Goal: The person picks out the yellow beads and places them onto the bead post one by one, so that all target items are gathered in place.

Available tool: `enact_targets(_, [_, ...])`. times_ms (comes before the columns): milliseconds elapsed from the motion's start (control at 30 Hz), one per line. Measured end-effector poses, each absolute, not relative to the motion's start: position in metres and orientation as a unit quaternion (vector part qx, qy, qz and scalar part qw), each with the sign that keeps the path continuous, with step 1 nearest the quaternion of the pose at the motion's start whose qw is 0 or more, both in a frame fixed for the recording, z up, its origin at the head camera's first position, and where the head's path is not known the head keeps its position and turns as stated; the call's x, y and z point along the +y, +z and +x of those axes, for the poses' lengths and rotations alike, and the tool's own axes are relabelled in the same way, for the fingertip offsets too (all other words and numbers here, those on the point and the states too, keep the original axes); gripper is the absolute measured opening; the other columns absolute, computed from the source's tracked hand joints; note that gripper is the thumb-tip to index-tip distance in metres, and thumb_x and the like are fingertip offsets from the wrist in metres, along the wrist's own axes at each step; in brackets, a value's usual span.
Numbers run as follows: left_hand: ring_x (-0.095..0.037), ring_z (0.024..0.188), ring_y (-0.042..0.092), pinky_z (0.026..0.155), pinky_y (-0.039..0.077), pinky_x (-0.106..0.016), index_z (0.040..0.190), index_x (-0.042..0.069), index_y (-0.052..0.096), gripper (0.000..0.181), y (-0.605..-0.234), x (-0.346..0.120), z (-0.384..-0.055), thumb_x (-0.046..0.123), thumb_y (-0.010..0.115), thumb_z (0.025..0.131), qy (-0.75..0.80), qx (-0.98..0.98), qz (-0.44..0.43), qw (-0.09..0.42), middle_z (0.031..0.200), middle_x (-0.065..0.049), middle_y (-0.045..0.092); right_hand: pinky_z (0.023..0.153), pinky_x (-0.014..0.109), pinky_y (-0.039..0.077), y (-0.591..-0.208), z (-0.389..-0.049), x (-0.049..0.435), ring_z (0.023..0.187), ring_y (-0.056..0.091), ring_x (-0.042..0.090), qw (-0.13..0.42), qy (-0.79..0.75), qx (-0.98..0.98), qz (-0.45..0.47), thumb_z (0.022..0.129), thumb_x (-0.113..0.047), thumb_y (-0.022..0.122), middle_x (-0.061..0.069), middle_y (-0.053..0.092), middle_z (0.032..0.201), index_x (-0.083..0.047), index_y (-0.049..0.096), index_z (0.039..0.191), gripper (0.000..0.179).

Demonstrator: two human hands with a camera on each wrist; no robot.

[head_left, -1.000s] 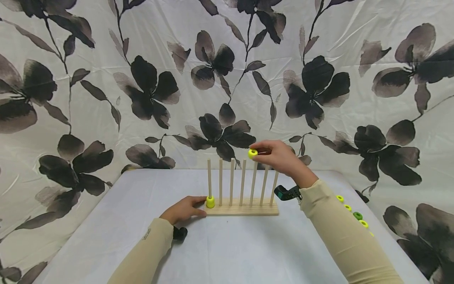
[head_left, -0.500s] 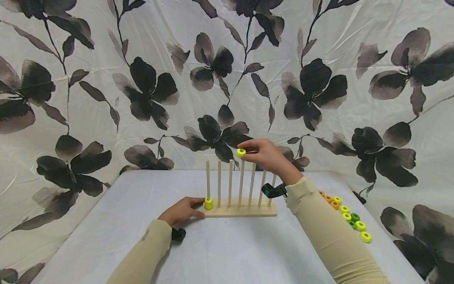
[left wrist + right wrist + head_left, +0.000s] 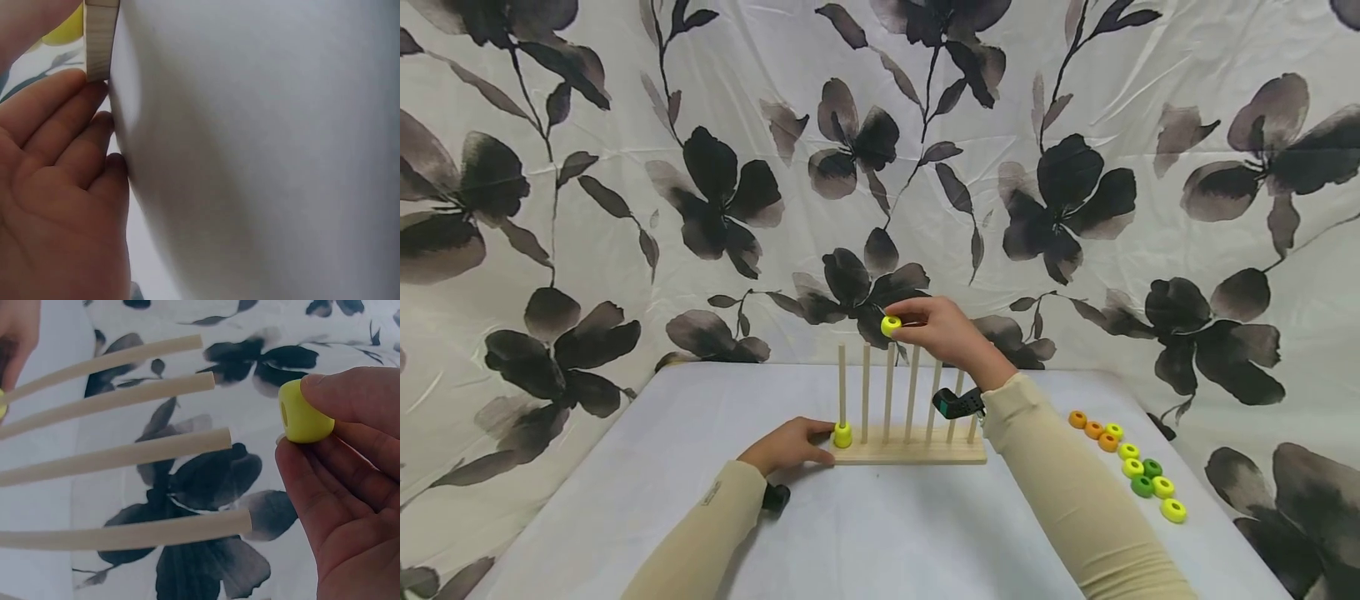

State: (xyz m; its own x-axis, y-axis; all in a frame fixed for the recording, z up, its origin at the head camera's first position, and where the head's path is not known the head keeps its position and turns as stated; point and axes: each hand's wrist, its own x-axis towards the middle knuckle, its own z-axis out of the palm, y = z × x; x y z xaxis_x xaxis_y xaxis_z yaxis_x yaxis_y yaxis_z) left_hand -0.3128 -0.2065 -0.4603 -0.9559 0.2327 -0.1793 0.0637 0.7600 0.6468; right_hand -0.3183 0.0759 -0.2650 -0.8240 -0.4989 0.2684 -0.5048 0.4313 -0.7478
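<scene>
Right hand [image 3: 943, 332]: raised above the wooden peg rack [image 3: 910, 450], pinching a small yellow-green plastic ring bead [image 3: 891, 325] between thumb and fingertips. Bead position: in the air, just above the tops of the third and fourth pale wooden dowels [image 3: 890, 392] counted from the left, not threaded on any. Right wrist view: same bead [image 3: 301, 414] clamped between thumb and fingers [image 3: 325, 487], bore turned toward the dowel ends, close to the dowel tips [image 3: 212, 440] but apart from them.

Left hand [image 3: 790, 444]: resting flat on the white table [image 3: 880, 533] at the left end of the rack base, fingers relaxed and straight, holding nothing. Left wrist view: fingertips [image 3: 75, 119] touching the end face of the light wooden base [image 3: 101, 40].

Second yellow-green ring bead [image 3: 842, 434]: seated at the foot of the leftmost dowel, just beside the left fingertips.

Row of loose orange, yellow and green ring beads [image 3: 1131, 467]: lying on the table, right of the rack, well apart from it.

Backdrop: white cloth with dark flower print [image 3: 722, 192] behind the table
</scene>
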Motion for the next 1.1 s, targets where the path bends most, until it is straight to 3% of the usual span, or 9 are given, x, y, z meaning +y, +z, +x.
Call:
enact_targets(633, [-0.035,0.14,0.039,0.115,0.029,-0.057,0.138,0.015,0.056,0.073,-0.464,-0.209,-0.312,0.034,0.083,0.074,0.344,0.928,0.093,0.11,0.144,-0.008,0.053,0.091,0.03,0.056,-0.265,-0.321,0.042,0.112,0.064,0.019,-0.011,0.452,-0.838,0.305,0.09,-0.014,0.068,0.007,0.067,0.122,-0.011,0.064,0.126,0.037])
enact_targets(1100, [-0.034,0.139,0.04,0.114,0.029,-0.058,0.139,0.015,0.055,0.073,-0.464,-0.208,-0.311,0.034,0.083,0.074,0.35,0.925,0.088,0.121,0.144,-0.008,0.053,0.094,0.03,0.054,-0.269,-0.318,0.025,0.112,0.064,0.019,-0.016,0.447,-0.835,0.321,0.091,-0.011,0.066,0.007,0.066,0.122,-0.009,0.065,0.125,0.034])
